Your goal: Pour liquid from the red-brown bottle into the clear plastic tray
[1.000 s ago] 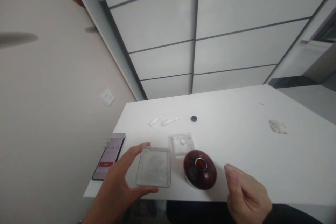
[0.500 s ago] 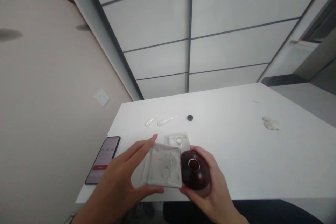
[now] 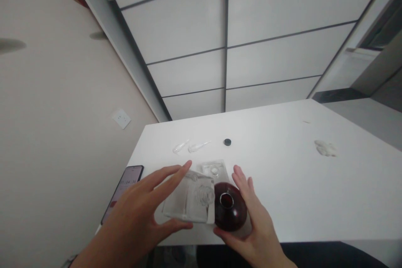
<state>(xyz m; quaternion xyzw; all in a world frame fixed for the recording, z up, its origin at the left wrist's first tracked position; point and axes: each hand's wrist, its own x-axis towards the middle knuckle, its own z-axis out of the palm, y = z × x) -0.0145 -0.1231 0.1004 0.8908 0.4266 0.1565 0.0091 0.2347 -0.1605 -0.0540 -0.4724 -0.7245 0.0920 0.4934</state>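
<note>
In the head view, my left hand [image 3: 147, 201] is closed on a clear square bottle [image 3: 194, 199], fingers over its far side and thumb along its near side. The bottle is tilted, and a ringed round part shows at its right. Against its right side is a dark red, rounded bottle [image 3: 234, 213] with a silver-rimmed opening on top. My right hand [image 3: 253, 222] cups this red bottle, thumb at the near side and fingers straightened along the right. Just behind stands another clear square container [image 3: 220, 168] with a round opening, partly hidden by the bottles.
On the white table [image 3: 298, 192] lie two clear droppers [image 3: 197, 147] and a small black cap [image 3: 228, 142]. A phone [image 3: 124, 188] with a running timer sits at the left edge, partly behind my left forearm. Farther right is a crumpled pale piece [image 3: 325, 148].
The clear bottle has turned and tilted in my left hand, so its ringed part shows more to the right. My right fingers have straightened, and the red bottle has shifted slightly left.
</note>
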